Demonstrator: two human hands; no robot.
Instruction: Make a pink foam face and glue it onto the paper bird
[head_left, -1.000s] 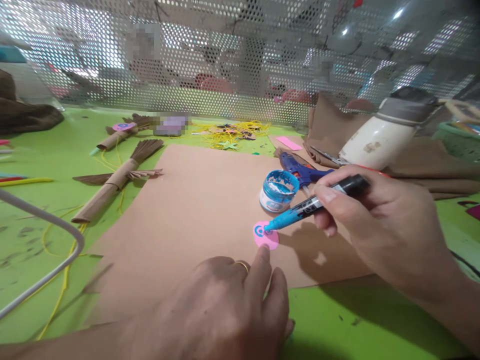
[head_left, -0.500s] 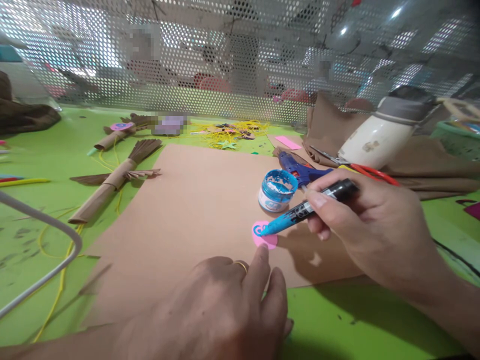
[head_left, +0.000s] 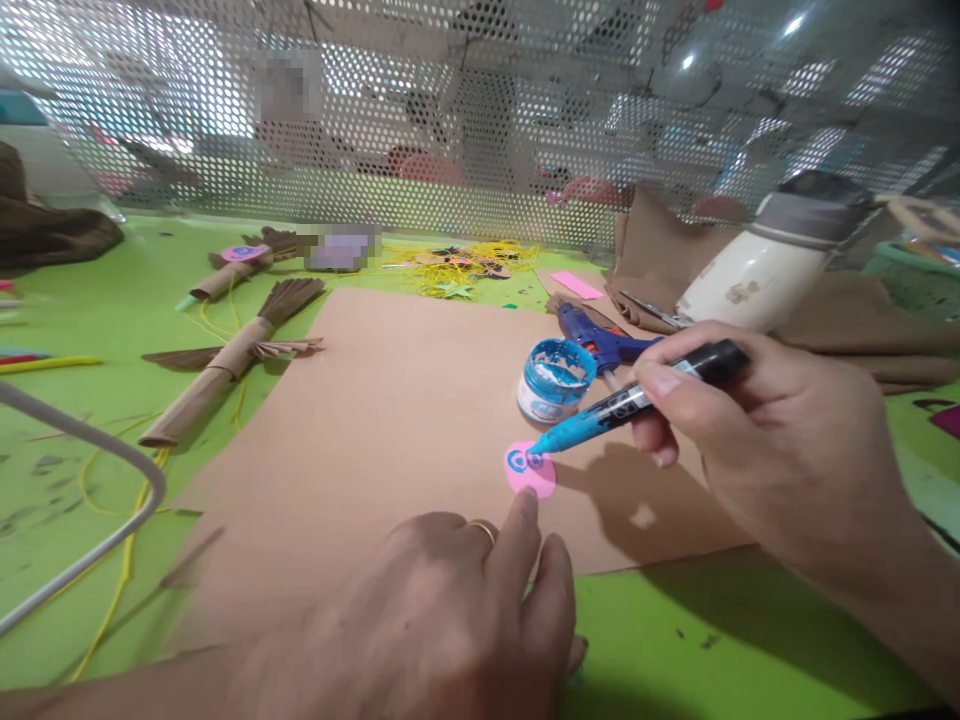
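Observation:
My right hand (head_left: pixel 765 440) is closed around a black marker (head_left: pixel 637 400) whose tip is coated in blue paint. The tip touches a small pink paper disc (head_left: pixel 531 473) that carries a blue ring. My left hand (head_left: pixel 442 620) rests on the brown paper sheet (head_left: pixel 390 420), fingers curled, one fingertip pressing the disc's near edge. A gold ring shows on that hand. A small open pot of blue paint (head_left: pixel 555 378) stands just behind the disc.
A blue glue gun (head_left: pixel 600 340) lies behind the pot. A white bottle (head_left: pixel 772 260) leans on folded brown paper at the right. Rolled brown paper figures (head_left: pixel 225 370) lie at the left on the green table (head_left: pixel 90 420). Yellow strips and scraps lie at the back before a perforated metal screen (head_left: pixel 480 120).
The marker tip has shifted slightly across the pink disc and the blue ring looks fuller. My right hand rose a little and now hides the red scissor handles. My left hand stays put.

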